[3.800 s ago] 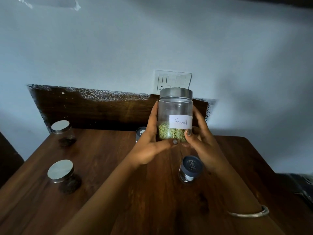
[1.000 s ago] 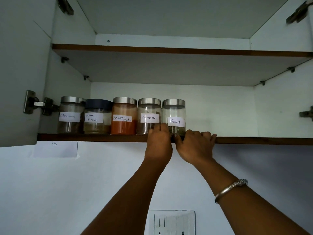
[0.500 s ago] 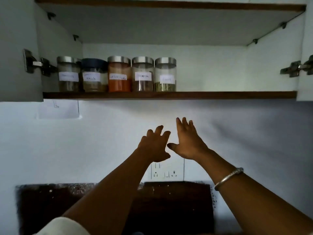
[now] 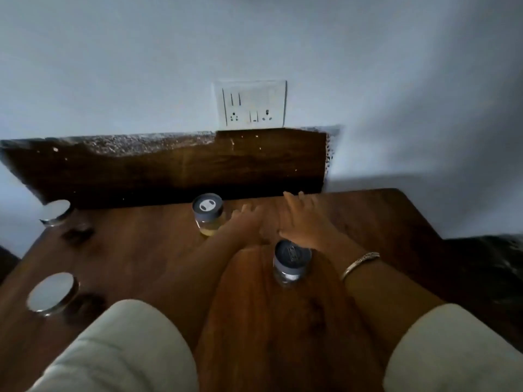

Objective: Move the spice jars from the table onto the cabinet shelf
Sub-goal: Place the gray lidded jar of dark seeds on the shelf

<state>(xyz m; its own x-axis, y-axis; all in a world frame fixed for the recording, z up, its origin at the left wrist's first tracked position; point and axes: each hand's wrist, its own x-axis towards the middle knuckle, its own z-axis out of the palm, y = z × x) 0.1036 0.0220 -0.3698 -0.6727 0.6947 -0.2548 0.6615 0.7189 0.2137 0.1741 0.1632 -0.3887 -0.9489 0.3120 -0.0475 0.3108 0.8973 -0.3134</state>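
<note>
A: Glass, so the jar [image 4: 291, 263] at the frame's centre is stiff, smooth and breakable; it looks light.

B: Hold its clear body under the blue lid [image 4: 291, 252]. The right hand [image 4: 307, 222] and left hand [image 4: 245, 219] hover spread, holding nothing, over the table [image 4: 147, 250].

- No readable text, label, brand or number shows.
- The near blue-lidded jar [image 4: 291, 261] has a raised mark on its lid, too blurred to read.
</note>
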